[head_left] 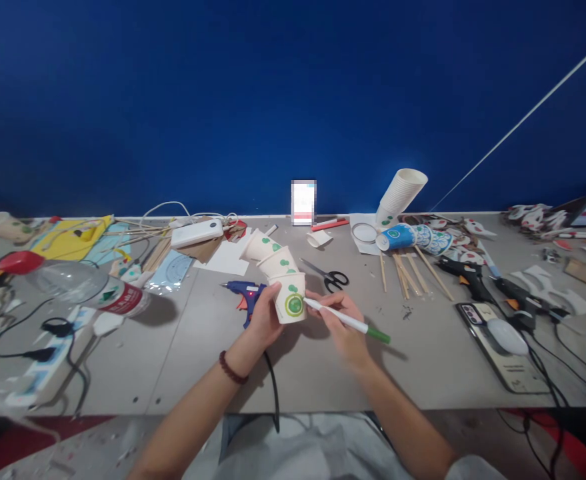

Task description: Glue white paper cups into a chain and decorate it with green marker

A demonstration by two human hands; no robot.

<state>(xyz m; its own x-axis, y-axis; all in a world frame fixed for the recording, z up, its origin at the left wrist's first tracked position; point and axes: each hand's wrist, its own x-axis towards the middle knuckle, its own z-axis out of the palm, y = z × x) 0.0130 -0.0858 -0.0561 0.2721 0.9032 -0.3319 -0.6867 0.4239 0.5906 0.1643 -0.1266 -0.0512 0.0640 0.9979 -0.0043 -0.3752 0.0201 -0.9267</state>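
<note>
My left hand point(265, 317) is closed round the side of the nearest of several white paper cups point(289, 287), which are joined in a curved chain. Green leaf marks and a round green emblem decorate the cups. My right hand point(341, 327) grips a white marker point(345, 318) with a green end; its tip meets the cup beside the emblem. Just behind my left hand lies a blue hot glue gun point(244, 293), partly covered by the hand. Black-handled scissors point(333, 279) rest on the table beyond my right hand.
A plastic bottle point(87, 283) lies at the left above a power strip point(55, 360). A stack of white cups point(401, 193) leans at the back right, by blue-patterned cups point(397, 237). Wooden sticks point(405, 277), black glue guns point(473, 277) and a phone point(507, 360) lie at the right.
</note>
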